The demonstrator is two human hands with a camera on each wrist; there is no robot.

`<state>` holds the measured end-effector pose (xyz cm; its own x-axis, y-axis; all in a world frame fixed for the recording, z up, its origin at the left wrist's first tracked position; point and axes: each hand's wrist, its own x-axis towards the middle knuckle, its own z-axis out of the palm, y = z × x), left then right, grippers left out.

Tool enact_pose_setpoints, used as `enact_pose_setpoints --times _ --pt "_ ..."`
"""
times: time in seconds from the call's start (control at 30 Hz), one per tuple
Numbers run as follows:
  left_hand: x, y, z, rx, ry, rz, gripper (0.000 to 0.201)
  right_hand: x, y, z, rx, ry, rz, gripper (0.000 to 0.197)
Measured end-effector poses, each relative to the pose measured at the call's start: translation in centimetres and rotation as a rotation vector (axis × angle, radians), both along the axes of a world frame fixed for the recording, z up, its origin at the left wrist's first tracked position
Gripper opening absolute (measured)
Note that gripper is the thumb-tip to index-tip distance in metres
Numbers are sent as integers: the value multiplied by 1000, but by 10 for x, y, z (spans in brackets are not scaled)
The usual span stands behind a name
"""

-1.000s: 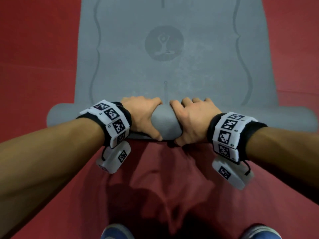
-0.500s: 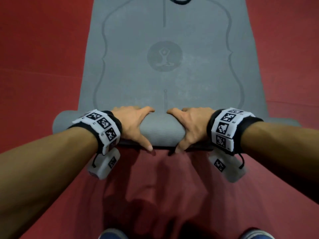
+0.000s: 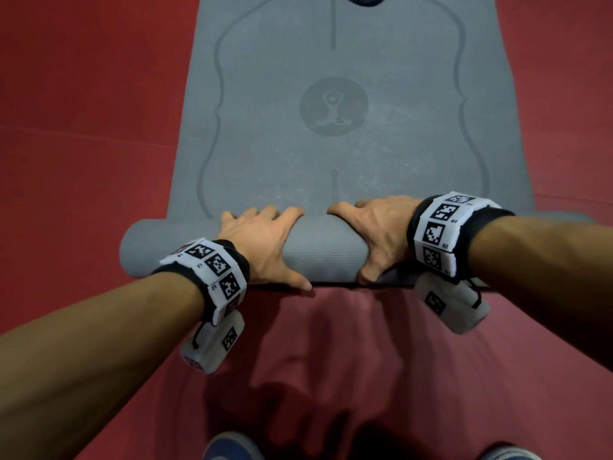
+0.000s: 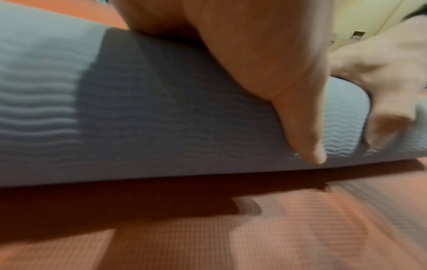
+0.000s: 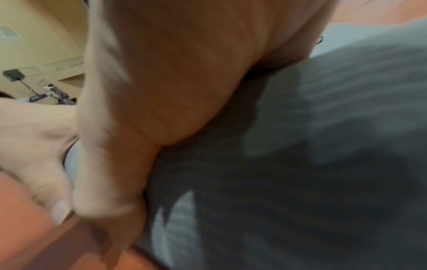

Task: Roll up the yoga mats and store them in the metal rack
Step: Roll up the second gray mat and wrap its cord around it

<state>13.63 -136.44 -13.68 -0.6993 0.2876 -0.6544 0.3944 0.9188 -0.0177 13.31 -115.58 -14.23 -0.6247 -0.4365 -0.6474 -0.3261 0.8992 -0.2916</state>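
A person's left hand (image 3: 265, 247) and right hand (image 3: 378, 237) rest side by side atop the rolled end of a grey yoga mat (image 3: 331, 127) on a red floor (image 3: 83, 127), fingers draped over the roll's far side, thumbs hooked down its near face. The rest of the mat lies flat ahead w/ a round yoga-figure emblem (image 3: 333, 106) at centre. Marker-printed wristbands (image 3: 212, 270) on both wrists; shoe tips at bottom edge.

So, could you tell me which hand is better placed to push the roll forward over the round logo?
Probably neither alone. The left hand and right hand grip the rolled part of the grey mat either side of its middle, level with each other; the logo lies centred ahead. Both together would keep the roll straight.
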Motion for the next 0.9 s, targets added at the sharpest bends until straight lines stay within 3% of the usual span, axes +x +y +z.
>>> enact_pose_setpoints --times 0.2,0.43,0.5,0.6,0.67,0.8,0.9 --pt "-13 4 5 26 -71 -8 98 4 3 -3 -15 9 -18 96" --pt "-27 7 7 26 -141 -4 96 4 4 -4 -26 -23 -61 94" --pt "-31 9 7 32 -155 -6 93 4 5 -3 -49 -41 -95 100" --pt "-36 10 6 43 -158 -3 91 10 6 -3 41 118 -13 115" --pt "-35 10 5 50 -150 7 90 18 1 -4 87 130 -19 119" --pt "-37 13 8 100 -224 64 72 13 -3 4 32 83 -88 91" --pt "-18 10 -2 194 -553 202 50 27 3 0 -192 -324 -221 64"
